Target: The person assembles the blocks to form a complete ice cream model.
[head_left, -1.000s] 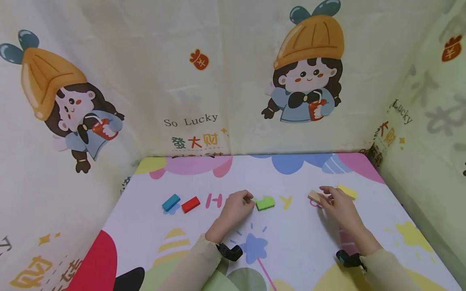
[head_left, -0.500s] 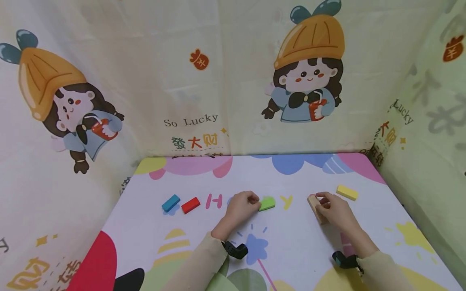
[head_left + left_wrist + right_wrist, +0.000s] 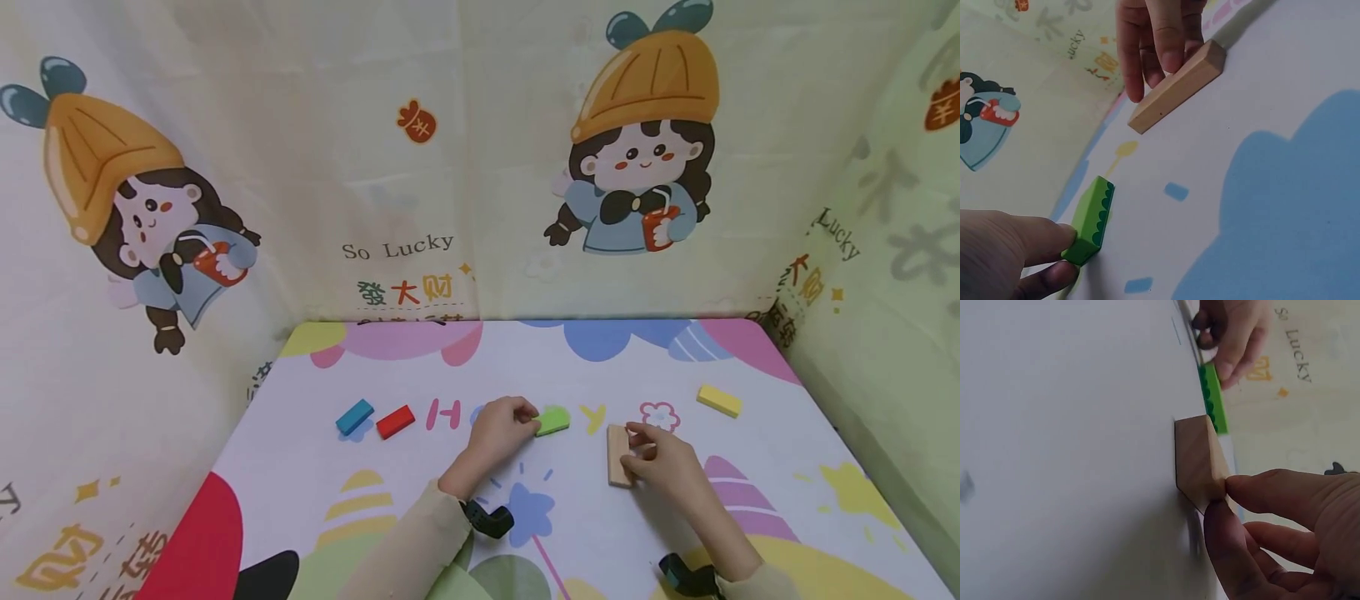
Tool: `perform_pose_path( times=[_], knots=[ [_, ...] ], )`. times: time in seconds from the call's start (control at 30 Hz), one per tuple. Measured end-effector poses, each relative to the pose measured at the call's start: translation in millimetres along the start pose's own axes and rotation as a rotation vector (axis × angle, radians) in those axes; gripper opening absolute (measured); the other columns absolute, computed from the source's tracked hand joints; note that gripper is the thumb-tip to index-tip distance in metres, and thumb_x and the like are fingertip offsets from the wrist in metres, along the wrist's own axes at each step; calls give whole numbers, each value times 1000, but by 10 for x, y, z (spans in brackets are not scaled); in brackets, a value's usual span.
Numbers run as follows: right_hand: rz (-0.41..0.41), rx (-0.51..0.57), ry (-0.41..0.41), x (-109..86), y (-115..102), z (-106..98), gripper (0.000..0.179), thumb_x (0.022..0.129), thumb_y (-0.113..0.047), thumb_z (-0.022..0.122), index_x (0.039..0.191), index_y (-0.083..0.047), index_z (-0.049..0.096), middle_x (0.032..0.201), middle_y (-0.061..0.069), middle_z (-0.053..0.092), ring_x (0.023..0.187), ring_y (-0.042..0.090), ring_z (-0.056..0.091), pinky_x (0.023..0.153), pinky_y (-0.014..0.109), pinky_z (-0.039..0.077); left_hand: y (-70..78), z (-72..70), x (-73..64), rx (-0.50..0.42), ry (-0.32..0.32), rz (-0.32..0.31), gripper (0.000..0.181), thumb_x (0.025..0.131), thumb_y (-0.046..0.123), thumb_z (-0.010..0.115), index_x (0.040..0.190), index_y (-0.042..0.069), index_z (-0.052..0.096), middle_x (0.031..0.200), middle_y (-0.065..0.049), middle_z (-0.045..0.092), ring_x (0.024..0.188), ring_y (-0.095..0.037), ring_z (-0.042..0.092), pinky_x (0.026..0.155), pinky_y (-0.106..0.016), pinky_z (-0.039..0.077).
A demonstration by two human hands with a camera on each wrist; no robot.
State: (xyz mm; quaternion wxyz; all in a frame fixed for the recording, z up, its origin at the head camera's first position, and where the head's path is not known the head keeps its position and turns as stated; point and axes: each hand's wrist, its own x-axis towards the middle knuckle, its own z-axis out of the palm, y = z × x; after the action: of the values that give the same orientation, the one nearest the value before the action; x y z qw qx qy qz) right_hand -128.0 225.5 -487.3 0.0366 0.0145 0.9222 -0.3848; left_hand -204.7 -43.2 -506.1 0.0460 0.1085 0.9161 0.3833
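Pale wood fills the narrow pinch of the right hand [image 3: 662,458], whose thumb and fingertips hold a plain block [image 3: 618,457]; a second ago it partly covered the pink flower print [image 3: 660,416], now bare just beyond those fingers. Across from it, the left hand [image 3: 498,429] pinches one end of a green block [image 3: 554,421], barely moved. Their gap has narrowed, so these seem the pair being worked. Farther out, a yellow block [image 3: 720,401] lies past the right fingers; red [image 3: 395,422] and blue [image 3: 355,417] blocks lie left of the left ones.
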Motion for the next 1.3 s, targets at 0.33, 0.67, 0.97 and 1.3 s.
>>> perform_pose_path(
  times=[0.33,0.67,0.97,1.3],
  knots=[
    [10,67,-21,-241,-233,326,55,81,-6,85,132,3,66,106,4,72,77,9,63,64,22,50,14,20,-14,10,14,12,11,92,26,78,101,20,79,86,11,67,76,-4,56,71,-24,47],
    [-19,206,-31,-525,-397,609,48,78,-2,86,123,-5,68,101,1,70,68,2,58,63,21,50,-16,69,-29,18,36,27,11,93,25,77,102,20,79,89,10,67,79,-4,57,73,-25,49],
    [9,219,-57,-625,-446,675,33,79,-3,85,98,-12,60,93,-1,66,66,4,56,64,22,47,-31,95,-27,12,2,73,16,96,21,73,111,20,80,98,6,66,85,-6,57,78,-26,49],
    [14,202,-69,-620,-439,668,31,80,-6,86,95,-13,60,79,-3,60,67,4,56,65,22,46,-29,87,-77,25,-46,117,18,98,18,70,112,22,80,108,6,69,98,-11,62,86,-30,51]
  ],
)
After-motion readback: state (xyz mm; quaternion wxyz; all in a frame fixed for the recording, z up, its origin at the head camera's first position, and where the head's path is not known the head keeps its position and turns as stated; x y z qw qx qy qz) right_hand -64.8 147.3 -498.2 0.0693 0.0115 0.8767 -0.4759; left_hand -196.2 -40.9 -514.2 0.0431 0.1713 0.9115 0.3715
